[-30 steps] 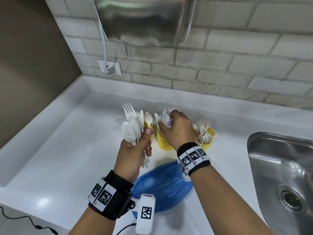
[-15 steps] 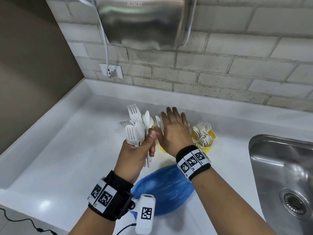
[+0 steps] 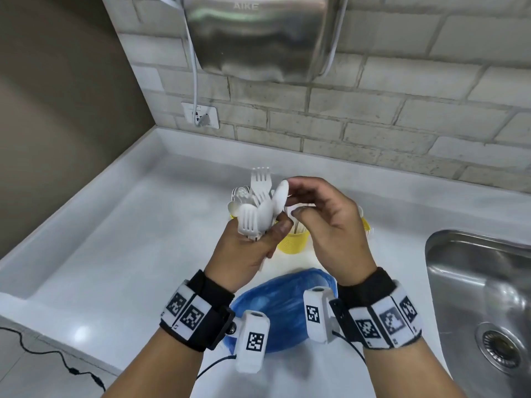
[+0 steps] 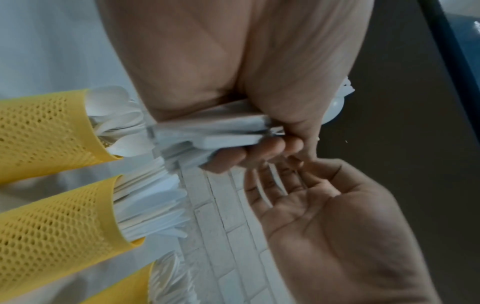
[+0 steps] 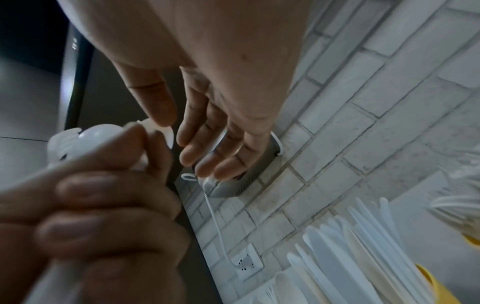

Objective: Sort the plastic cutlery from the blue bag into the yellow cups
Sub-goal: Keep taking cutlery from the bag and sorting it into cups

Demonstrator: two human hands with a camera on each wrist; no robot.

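My left hand [image 3: 258,239] grips a bundle of white plastic forks and spoons [image 3: 253,214] by the handles, heads up, above the yellow cups. My right hand [image 3: 294,198] is at the bundle's right side, fingers loosely spread; its index fingertip and thumb reach a spoon bowl [image 3: 280,193] without closing on it. The middle yellow mesh cup [image 3: 293,242] holds white knives; the right cup [image 3: 366,225] and left cup [image 3: 232,216] are mostly hidden by my hands. In the left wrist view the cups [image 4: 52,226] stand filled with cutlery. The blue bag [image 3: 275,305] lies below my wrists.
A steel sink [image 3: 474,282] opens at the right of the white counter [image 3: 115,239]. A metal hand dryer [image 3: 258,38] hangs on the brick wall above, with a socket [image 3: 201,116] to its lower left. A brown wall closes off the left side.
My right hand has left the middle cup, lifted and come over to the bundle. My left hand has raised the bundle slightly.
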